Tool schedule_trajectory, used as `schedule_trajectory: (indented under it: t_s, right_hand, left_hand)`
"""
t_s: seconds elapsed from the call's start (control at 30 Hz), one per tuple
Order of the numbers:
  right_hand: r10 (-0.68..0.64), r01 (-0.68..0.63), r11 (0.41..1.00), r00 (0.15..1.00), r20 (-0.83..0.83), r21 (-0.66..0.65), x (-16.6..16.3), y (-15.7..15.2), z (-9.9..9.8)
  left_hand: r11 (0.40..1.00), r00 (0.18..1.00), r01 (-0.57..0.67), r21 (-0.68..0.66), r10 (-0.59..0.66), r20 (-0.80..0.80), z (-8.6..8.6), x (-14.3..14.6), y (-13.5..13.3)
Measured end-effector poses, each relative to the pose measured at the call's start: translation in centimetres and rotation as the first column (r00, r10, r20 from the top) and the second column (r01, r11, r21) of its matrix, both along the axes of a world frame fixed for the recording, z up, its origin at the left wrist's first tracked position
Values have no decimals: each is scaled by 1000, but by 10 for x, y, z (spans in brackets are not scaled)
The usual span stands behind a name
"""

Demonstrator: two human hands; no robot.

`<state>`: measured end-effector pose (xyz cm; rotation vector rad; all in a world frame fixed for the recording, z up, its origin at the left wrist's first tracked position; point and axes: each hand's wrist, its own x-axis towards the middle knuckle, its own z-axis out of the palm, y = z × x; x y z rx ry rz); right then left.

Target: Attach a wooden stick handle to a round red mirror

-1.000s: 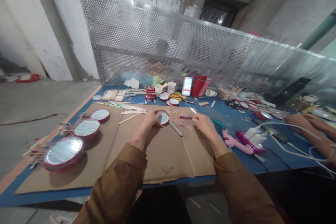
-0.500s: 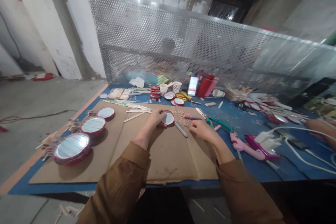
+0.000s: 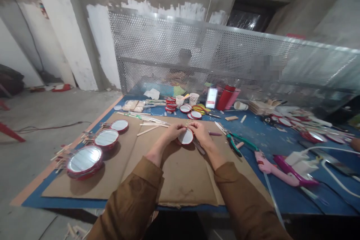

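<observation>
L hand (image 3: 176, 132) is curled, thumb + fingers pinching the left/far-left edge of a small round piece (image 3: 186, 137). R hand (image 3: 200, 133) is curled too, fingertips bunched at the piece's far edge, close to L fingertips; can't tell if they grip the rim or smth tiny there.

Piece sits btwn the 2 hands, over the far-middle part of the cardboard (image 3: 168, 180). Flat pale face turned up, thin red rim; far edge partly hidden by fingers. Can't tell if its underside touches the cardboard.

Grey stick (image 3: 200, 148) lies just near of R hand, partly covered by it; purple stick (image 3: 215, 134) just right of same hand. Pliers w/ teal handles (image 3: 234, 145) lie farther right, at the cardboard's edge, then a pink glue gun (image 3: 263, 163) on the blue table (image 3: 277, 138), w/ white plugs (image 3: 299, 161) beyond it to the right.

On the left, 3 red-sided round pieces (image 3: 106, 138) stand in a row, near to far, pale faces up, thin sticks jutting out on their left. Flat wooden sticks (image 3: 147, 130) lie btwn that row & L hand.

Far side: patterned paper cup (image 3: 194, 99), phone (image 3: 211, 98) w/ lit screen, red bottle (image 3: 225, 98), all before a perforated metal screen (image 3: 157, 45).
</observation>
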<state>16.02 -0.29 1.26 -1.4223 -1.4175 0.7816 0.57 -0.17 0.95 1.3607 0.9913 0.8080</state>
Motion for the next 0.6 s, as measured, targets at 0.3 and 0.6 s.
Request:
schedule_trajectory:
  t_s: [0.3,0.6]
  right_hand:
    - [69,-70,998,997,-15,-8,-3,-9,-5]
    - [6,-12,995,998,67,98,-3,-11,0]
  left_hand:
    - [992,991,-102,76,94,95,-7,0,11]
    - [988,990,-137,76,136,31,-1,-3,4]
